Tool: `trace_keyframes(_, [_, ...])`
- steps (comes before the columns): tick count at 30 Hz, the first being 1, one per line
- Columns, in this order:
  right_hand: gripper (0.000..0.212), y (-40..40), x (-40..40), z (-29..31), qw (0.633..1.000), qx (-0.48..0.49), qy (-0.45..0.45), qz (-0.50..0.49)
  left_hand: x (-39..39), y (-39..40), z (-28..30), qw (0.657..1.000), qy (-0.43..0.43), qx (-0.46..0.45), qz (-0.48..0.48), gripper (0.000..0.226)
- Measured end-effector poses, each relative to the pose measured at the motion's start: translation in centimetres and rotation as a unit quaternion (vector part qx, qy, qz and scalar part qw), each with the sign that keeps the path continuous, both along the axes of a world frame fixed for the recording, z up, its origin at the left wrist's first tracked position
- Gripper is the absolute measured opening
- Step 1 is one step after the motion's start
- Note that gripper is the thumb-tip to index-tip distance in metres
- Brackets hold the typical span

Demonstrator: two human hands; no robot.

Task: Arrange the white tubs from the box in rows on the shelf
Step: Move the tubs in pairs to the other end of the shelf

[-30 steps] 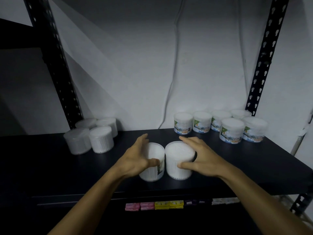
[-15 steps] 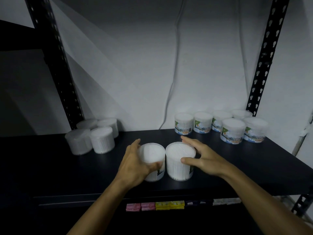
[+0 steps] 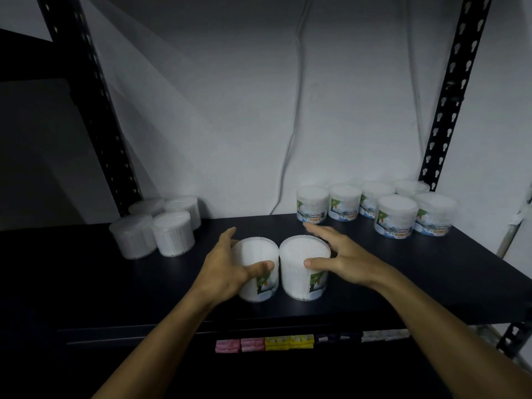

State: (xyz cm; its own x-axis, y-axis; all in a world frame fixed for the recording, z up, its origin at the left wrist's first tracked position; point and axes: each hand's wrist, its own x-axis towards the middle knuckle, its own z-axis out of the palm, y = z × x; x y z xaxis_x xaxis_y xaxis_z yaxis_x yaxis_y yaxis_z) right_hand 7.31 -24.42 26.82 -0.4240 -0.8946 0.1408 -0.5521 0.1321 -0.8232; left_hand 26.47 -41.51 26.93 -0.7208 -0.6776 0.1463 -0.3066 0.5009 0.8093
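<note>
Standing upright and touching each other near the front edge of the black shelf (image 3: 431,272) are two white tubs. The left hand (image 3: 227,272) grips the left tub (image 3: 260,254), fingers behind it and thumb across its front. The right hand (image 3: 342,260) grips the right tub (image 3: 302,251) in the same way. Six labelled tubs (image 3: 395,216) stand in rows at the back right, four plain tubs (image 3: 172,233) at the back left.

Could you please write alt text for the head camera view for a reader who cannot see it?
A person's left hand and right hand each grip a white tub, the left tub and right tub standing side by side near the front of a dark shelf. Six labelled tubs stand at back right, four unlabelled tubs at back left.
</note>
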Motion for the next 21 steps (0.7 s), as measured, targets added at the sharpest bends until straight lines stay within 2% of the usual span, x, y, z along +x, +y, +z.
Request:
trace_keyframes(3, [0.082, 0.0, -0.1, -0.2, 1.0, 0.011, 0.013, 0.009, -0.1, -0.2, 0.1, 1.0, -0.004, 0.012, -0.003, 0.116])
trace_keyframes(11, [0.089, 0.0, 1.2, -0.4, 0.996, 0.0, 0.073, -0.055, 0.1, -1.2, 1.2, 0.994, -0.057, 0.032, -0.087, 0.116])
trace_keyframes(15, [0.082, -0.2, 0.5, 0.1, 0.999, -0.01, 0.041, -0.017, -0.1, -0.7, 1.3, 0.997, -0.051, 0.003, -0.052, 0.129])
trace_keyframes(17, [0.08, -0.4, 0.2, 0.2, 1.0, -0.012, 0.015, 0.008, -0.4, -0.7, 1.3, 0.998, -0.054, -0.021, -0.027, 0.128])
trace_keyframes(21, [0.087, -0.8, -0.1, 0.1, 0.999, 0.019, 0.022, 0.013, -0.7, -1.0, 1.5, 0.998, -0.061, -0.027, -0.017, 0.121])
